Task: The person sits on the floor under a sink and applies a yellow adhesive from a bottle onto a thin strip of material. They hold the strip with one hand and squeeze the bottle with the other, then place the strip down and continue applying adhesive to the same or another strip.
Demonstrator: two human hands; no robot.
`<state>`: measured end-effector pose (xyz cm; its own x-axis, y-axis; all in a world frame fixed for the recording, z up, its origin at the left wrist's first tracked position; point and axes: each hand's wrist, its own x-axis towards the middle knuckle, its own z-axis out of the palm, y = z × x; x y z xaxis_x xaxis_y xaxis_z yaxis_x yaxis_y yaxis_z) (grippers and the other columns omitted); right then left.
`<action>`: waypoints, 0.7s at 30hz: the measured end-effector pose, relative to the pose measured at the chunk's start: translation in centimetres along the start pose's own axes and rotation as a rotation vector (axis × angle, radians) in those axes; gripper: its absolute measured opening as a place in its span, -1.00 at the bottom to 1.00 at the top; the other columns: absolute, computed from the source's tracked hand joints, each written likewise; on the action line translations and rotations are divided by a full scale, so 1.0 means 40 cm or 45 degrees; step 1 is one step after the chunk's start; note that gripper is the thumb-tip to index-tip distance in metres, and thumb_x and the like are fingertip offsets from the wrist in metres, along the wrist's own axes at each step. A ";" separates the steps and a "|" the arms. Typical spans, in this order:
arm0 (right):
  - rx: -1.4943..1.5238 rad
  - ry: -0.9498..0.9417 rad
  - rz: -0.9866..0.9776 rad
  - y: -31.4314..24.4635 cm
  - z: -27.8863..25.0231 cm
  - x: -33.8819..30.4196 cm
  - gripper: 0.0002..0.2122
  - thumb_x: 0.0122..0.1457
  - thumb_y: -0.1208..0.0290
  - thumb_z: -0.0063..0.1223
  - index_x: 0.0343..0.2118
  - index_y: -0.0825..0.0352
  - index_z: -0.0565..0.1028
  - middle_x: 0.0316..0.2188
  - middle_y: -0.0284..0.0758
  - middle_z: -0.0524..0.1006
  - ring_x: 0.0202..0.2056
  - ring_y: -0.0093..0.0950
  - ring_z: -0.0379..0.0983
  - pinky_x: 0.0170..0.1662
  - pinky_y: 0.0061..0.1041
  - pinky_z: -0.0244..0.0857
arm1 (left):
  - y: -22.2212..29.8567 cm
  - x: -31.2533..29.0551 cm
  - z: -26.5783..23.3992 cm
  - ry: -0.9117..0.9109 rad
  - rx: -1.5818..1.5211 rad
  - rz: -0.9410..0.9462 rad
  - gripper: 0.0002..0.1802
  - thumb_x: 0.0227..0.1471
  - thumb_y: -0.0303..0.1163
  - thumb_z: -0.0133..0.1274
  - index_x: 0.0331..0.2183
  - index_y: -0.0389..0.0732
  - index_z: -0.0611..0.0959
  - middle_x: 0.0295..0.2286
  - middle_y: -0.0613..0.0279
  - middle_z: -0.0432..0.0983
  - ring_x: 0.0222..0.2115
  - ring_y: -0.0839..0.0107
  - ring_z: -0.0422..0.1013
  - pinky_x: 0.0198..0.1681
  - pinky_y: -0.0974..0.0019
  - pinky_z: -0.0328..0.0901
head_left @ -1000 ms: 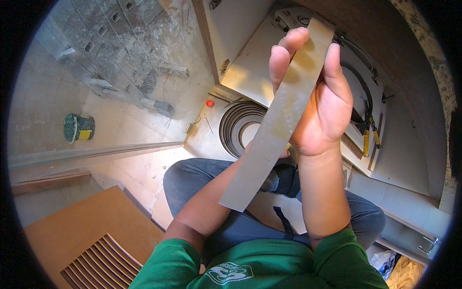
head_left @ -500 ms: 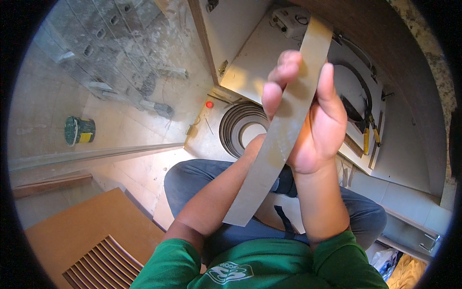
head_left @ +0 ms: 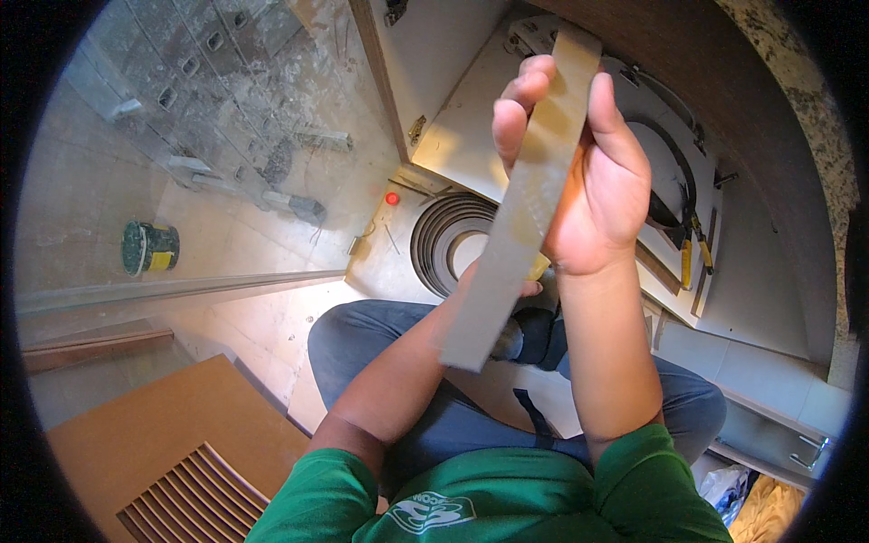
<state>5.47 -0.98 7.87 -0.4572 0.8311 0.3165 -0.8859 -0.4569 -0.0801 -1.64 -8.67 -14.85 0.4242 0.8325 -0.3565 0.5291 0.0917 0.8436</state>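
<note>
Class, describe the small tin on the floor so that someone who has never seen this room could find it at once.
Start at the pale tiled floor on the person's left, beyond the long metal rail. There a small round tin stands alone. Its dark green body and yellow label set it apart from the grey rubble nearby.

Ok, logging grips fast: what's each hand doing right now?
Right hand: closed on the grey strip, fingers and thumb pinching its upper part.
Left hand: mostly hidden behind the strip; grip cannot be told.

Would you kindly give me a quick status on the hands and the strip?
Right hand gripping grey strip, held up. Left hand mostly hidden behind strip. Nothing blocking.
</note>
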 end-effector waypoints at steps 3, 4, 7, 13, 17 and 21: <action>-0.040 0.035 -0.022 0.009 0.012 -0.015 -0.64 0.40 0.24 -0.07 0.04 0.47 0.31 -0.11 -0.18 0.40 0.07 -0.30 0.36 0.24 0.00 0.33 | -0.005 -0.001 0.007 0.010 -0.013 -0.003 -0.28 -0.22 -0.05 0.39 -0.03 -0.20 0.61 -0.13 -0.07 0.58 -0.09 0.09 0.49 0.00 0.15 0.36; -0.040 0.041 -0.019 0.010 0.016 -0.019 -0.65 0.40 0.25 -0.06 0.03 0.46 0.31 -0.11 -0.19 0.40 0.07 -0.32 0.36 0.24 -0.01 0.34 | -0.008 -0.001 0.009 0.013 -0.022 -0.007 -0.29 -0.22 -0.04 0.38 -0.03 -0.19 0.62 -0.14 -0.08 0.59 -0.10 0.07 0.50 0.00 0.14 0.37; -0.046 0.049 -0.007 0.012 0.028 -0.031 -0.68 0.39 0.26 -0.04 0.01 0.42 0.31 -0.11 -0.24 0.38 0.06 -0.38 0.36 0.22 -0.04 0.36 | -0.011 0.002 0.006 0.027 -0.045 -0.021 -0.30 -0.22 0.00 0.36 -0.05 -0.16 0.64 -0.19 -0.09 0.61 -0.14 0.03 0.52 -0.03 0.12 0.39; -0.086 0.098 -0.024 0.006 0.055 -0.066 -0.71 0.39 0.25 -0.03 -0.02 0.37 0.31 -0.13 -0.32 0.36 0.03 -0.45 0.37 0.17 -0.19 0.42 | 0.026 -0.019 -0.036 0.006 -0.015 -0.068 -0.32 -0.22 0.07 0.33 -0.08 -0.12 0.67 -0.27 -0.13 0.64 -0.20 -0.05 0.56 -0.07 0.07 0.42; 0.010 0.137 -0.017 0.005 0.075 -0.111 -0.71 0.40 0.23 -0.06 -0.03 0.35 0.30 -0.13 -0.32 0.37 0.01 -0.47 0.37 0.14 -0.21 0.44 | 0.029 -0.025 -0.036 -0.015 0.004 -0.063 -0.27 -0.26 0.11 0.34 -0.08 -0.17 0.65 -0.24 -0.14 0.63 -0.17 -0.05 0.55 -0.07 0.05 0.42; 0.008 0.214 -0.034 0.009 0.074 -0.128 -0.71 0.41 0.25 -0.08 -0.01 0.37 0.29 -0.14 -0.29 0.37 0.00 -0.45 0.39 0.14 -0.20 0.44 | -0.013 -0.002 -0.015 -0.006 -0.125 -0.023 -0.23 -0.26 0.10 0.34 -0.06 -0.20 0.63 -0.23 -0.14 0.63 -0.17 -0.05 0.55 -0.07 0.05 0.43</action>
<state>7.71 -6.33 9.01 -0.4406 0.8841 0.1554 -0.8977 -0.4355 -0.0677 -2.38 -8.48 -15.03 0.4190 0.8274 -0.3739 0.4622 0.1601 0.8722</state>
